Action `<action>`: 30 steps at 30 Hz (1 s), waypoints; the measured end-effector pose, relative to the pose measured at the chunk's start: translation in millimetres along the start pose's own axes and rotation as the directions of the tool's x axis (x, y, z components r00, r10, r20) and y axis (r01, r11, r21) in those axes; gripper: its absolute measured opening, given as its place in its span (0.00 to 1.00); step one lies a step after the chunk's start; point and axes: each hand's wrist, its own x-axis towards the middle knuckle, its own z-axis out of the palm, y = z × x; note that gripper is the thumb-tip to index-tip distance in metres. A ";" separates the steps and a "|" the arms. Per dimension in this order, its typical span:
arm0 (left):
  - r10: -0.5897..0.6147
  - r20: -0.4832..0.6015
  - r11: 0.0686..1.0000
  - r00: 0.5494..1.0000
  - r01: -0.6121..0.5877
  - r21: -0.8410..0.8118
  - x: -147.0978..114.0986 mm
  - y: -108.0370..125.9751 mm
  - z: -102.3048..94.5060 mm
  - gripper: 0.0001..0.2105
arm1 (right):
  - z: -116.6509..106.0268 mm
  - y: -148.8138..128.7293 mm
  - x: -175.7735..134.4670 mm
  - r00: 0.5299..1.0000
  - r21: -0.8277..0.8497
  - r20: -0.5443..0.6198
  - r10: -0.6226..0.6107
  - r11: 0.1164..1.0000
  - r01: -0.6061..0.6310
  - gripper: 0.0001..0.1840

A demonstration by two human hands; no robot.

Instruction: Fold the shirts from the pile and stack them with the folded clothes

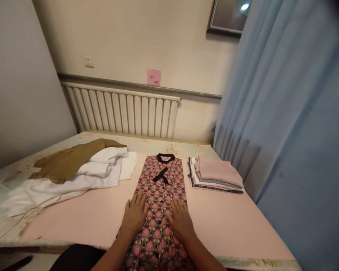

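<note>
A flower-patterned shirt (154, 214) in pink and black lies front up, its sides straight and its sleeves out of sight. It has a black collar, a black tie piece (161, 175) and dark buttons down the middle. My left hand (135, 212) rests flat on its left side, fingers stretched out. On its right side my right hand (180, 218) lies flat too, fingers pointing away from me. Neither hand grips the cloth. The shirt's lower end runs down past the bottom of the view, between my forearms.
Beneath everything is a pink sheet (231, 222) on a flowered bed cover (147, 143). White garments (101, 169) and a brown garment (70, 158) lie loosely at left. Folded clothes (219, 173) are stacked at right, beside a blue curtain (260, 94). A radiator (124, 109) stands behind.
</note>
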 end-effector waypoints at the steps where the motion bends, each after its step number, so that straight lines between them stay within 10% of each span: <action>1: 0.001 0.003 1.000 1.000 -0.001 0.000 0.3 0.1 -0.3 0.24 | -0.3 -0.1 -0.1 1.000 -0.002 -0.003 -0.002 1.000 0.002 0.31; 30: -0.015 -0.008 1.000 1.000 0.014 -0.024 0.4 1.0 -4.3 0.24 | -1.9 -0.2 0.0 1.000 -0.006 0.010 -0.006 1.000 0.006 0.31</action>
